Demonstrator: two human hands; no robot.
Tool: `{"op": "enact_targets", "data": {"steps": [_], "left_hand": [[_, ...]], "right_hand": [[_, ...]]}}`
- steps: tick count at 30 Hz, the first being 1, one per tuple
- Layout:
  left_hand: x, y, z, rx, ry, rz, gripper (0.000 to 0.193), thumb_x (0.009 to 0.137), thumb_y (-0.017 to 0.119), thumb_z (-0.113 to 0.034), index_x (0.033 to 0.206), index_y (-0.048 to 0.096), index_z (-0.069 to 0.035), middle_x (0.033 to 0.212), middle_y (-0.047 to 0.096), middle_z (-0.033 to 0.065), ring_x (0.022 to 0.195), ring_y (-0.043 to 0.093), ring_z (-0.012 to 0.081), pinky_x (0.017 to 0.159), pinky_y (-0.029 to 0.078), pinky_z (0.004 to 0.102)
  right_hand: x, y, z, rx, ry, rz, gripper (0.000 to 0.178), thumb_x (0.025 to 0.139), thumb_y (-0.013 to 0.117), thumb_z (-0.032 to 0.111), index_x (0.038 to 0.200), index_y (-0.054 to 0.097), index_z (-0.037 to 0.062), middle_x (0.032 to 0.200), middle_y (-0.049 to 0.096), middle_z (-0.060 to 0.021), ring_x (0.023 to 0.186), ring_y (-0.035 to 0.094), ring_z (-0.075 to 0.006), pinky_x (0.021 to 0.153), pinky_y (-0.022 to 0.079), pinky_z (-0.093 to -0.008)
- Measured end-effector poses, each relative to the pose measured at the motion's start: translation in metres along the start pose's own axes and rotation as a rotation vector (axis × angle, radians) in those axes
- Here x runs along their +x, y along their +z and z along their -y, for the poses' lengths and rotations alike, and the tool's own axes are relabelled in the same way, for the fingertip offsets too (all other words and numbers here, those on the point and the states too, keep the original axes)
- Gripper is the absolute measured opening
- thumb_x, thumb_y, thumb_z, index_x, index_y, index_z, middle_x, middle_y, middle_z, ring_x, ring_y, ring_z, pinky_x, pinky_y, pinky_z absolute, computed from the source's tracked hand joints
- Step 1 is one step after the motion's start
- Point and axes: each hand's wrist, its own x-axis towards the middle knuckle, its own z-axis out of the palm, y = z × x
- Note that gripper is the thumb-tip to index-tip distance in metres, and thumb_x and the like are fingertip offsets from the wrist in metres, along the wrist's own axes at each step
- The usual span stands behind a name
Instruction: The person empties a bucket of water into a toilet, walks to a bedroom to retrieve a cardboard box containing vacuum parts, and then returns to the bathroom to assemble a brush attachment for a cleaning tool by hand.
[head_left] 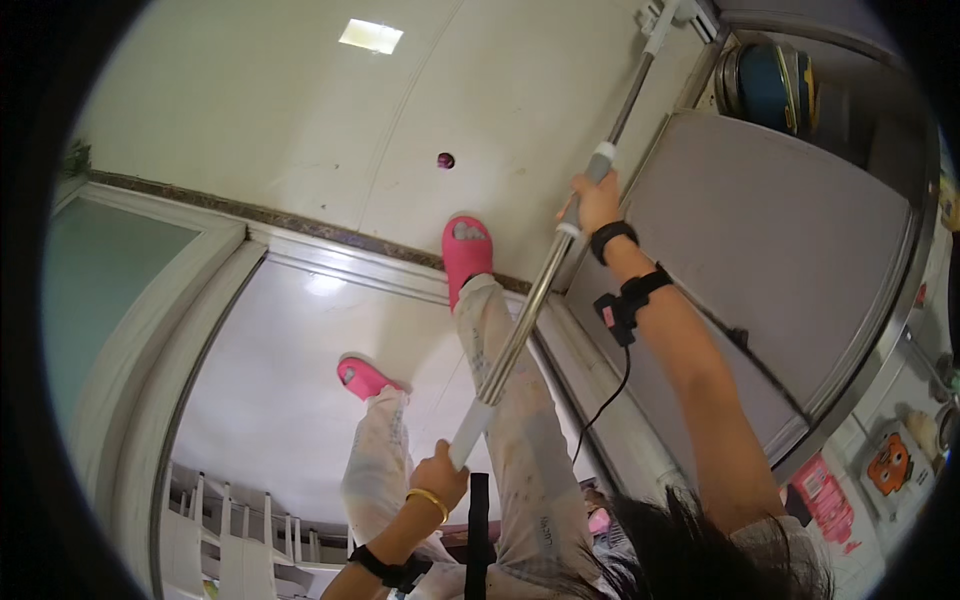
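Observation:
A mop [522, 330] with a silver metal pole and grey-and-white grips slants across the view. My left hand [440, 477], with a gold bangle at the wrist, is closed round its lower white end. Farther up, my right hand [597, 203] wraps the grey grip near the middle of the pole. The mop's white head end [690, 14] lies at the far right, partly cut off by the view's rim. A small dark purple round thing [446, 160] is on the pale floor [270, 110], left of the pole.
My pink slippers [467, 250] straddle the door threshold [350, 272]. A sliding door with a frosted panel [115, 275] stands at left. Grey cabinet doors [760, 230] line the right, beside a shelf holding a dark blue container [765, 88]. White racks [240, 545] are at lower left.

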Motion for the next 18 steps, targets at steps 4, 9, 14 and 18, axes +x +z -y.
{"op": "enact_targets", "data": {"steps": [4,9,14,18], "left_hand": [[0.001,0.001,0.167,0.081,0.122,-0.241,0.045,0.076,0.068,-0.022,0.112,0.047,-0.005,0.085,0.065,0.0251,0.081,0.063,0.0430,0.073,0.052,0.0493],[-0.076,0.017,0.304,0.256,-0.158,-0.334,0.041,0.073,0.072,-0.025,0.104,0.054,-0.005,0.086,0.066,0.0223,0.082,0.064,0.0412,0.074,0.053,0.0479],[-0.216,0.069,0.478,0.348,-0.277,-0.378,0.037,0.071,0.072,-0.028,0.099,0.059,-0.007,0.086,0.066,0.0214,0.084,0.064,0.0411,0.076,0.051,0.0487],[-0.329,0.100,0.539,0.285,-0.235,-0.411,0.052,0.075,0.067,-0.028,0.119,0.057,-0.003,0.089,0.066,0.0242,0.084,0.064,0.0420,0.073,0.053,0.0483]], "right_hand": [[-0.096,0.095,-0.085,0.152,-0.260,-0.140,0.035,0.079,0.055,0.006,0.105,0.032,0.0045,0.077,0.047,-0.0112,0.047,0.053,-0.0256,0.038,0.049,-0.0408],[-0.216,0.188,-0.168,0.394,-0.092,-0.023,0.047,0.080,0.055,0.004,0.117,0.028,0.0117,0.085,0.048,-0.0118,0.057,0.053,-0.0240,0.041,0.050,-0.0426],[-0.402,0.278,-0.249,0.398,0.109,0.013,0.052,0.082,0.055,0.003,0.122,0.022,0.0123,0.085,0.049,-0.0128,0.057,0.055,-0.0242,0.042,0.051,-0.0402],[-0.504,0.303,-0.296,0.397,0.257,0.144,0.057,0.084,0.056,0.005,0.123,0.015,0.0116,0.084,0.048,-0.0147,0.058,0.057,-0.0250,0.047,0.054,-0.0405]]}}
